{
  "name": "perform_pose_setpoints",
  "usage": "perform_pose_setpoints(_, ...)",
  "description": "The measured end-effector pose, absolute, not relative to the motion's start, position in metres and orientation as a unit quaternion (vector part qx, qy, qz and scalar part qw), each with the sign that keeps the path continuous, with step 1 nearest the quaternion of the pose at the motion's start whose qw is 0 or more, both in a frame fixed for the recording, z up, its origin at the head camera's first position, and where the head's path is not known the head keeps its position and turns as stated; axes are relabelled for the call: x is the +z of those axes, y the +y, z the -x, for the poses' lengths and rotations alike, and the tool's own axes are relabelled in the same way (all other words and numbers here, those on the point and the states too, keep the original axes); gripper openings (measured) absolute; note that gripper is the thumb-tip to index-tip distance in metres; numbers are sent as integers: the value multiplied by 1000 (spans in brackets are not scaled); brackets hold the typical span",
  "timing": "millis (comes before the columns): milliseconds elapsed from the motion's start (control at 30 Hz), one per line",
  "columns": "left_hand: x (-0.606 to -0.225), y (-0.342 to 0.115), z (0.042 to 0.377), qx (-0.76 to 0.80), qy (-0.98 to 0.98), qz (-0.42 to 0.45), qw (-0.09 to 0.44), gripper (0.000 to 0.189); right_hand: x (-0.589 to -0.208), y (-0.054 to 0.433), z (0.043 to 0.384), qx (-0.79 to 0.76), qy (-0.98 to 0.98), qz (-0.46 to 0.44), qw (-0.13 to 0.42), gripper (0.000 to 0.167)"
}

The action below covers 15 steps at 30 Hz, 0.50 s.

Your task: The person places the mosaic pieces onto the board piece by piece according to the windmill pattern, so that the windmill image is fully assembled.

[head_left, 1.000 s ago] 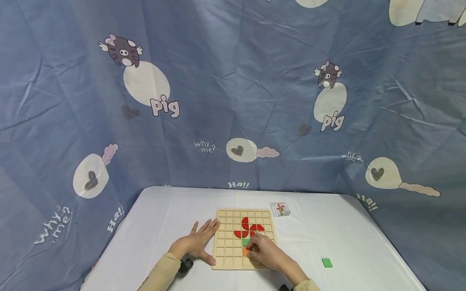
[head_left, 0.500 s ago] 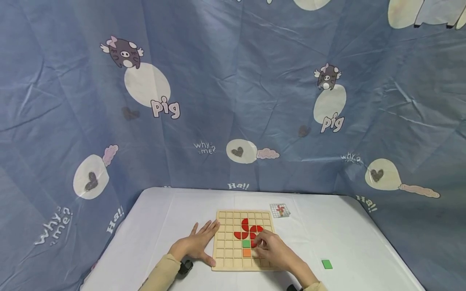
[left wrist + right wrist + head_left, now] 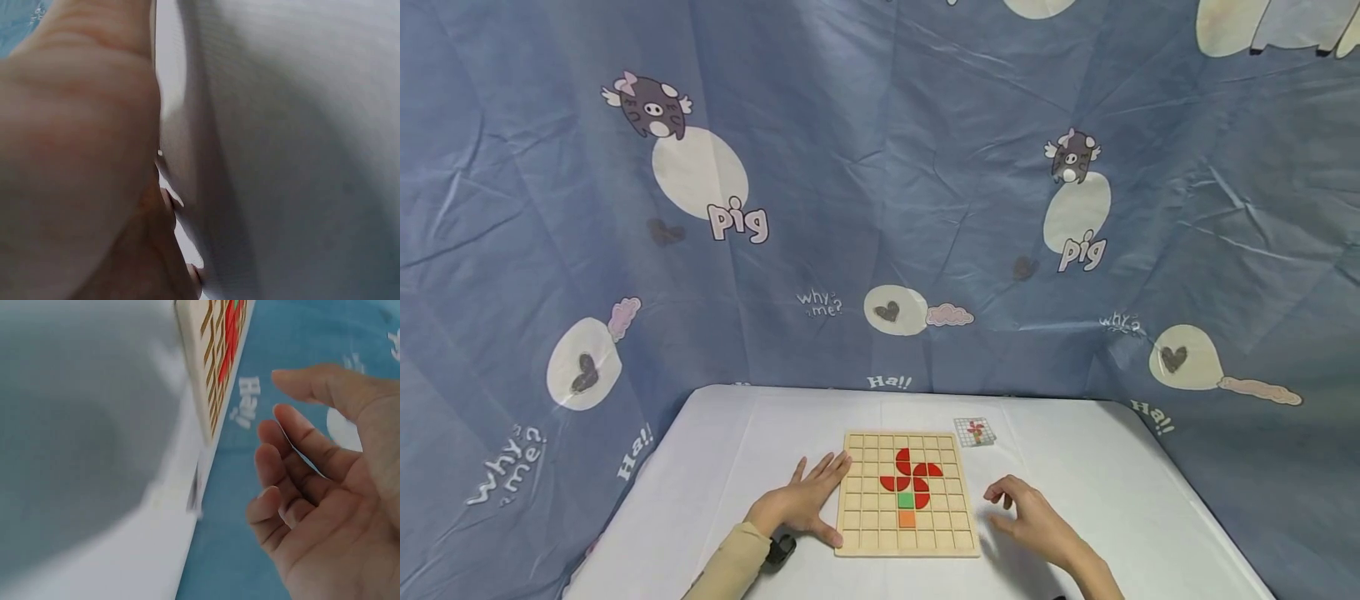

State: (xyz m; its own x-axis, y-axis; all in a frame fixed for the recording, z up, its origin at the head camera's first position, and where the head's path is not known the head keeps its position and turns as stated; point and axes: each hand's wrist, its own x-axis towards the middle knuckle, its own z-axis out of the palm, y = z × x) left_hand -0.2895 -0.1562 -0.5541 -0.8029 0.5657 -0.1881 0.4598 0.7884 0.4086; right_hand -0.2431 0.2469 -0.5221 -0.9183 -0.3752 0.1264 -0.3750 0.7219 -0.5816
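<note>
A wooden grid board (image 3: 865, 537) lies on the white table in the head view. Red round-edged pieces (image 3: 902, 459) form a pinwheel shape on it. Below them sit a green square tile (image 3: 906, 500) and an orange square tile (image 3: 907, 518). My left hand (image 3: 805, 502) rests against the board's left edge with fingers and thumb spread. Off the board's right side, my right hand (image 3: 1030, 521) hovers above the table. In the right wrist view, its fingers (image 3: 306, 434) are loosely bent and hold nothing.
A small clear-edged stack of cards (image 3: 975, 432) with a printed pinwheel on a grid stands behind the board's right corner. A blue patterned curtain (image 3: 820, 208) hangs along the table's back and sides.
My right hand has moved right, from over the orange tile to beside the board. The loose green tile at the right is now out of sight behind my right arm. The left hand has stayed put.
</note>
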Motion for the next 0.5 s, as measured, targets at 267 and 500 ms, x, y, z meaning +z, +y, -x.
perform_pose_setpoints(267, -554, -155, 289, 178, 933, -272, 152, 133, -525, 297, 232, -309, 936, 162, 42, 38)
perform_pose_setpoints(500, -553, -155, 289, 170, 935, -271, 151, 133, -524, 329, 222, -309, 939, 144, 54, 41)
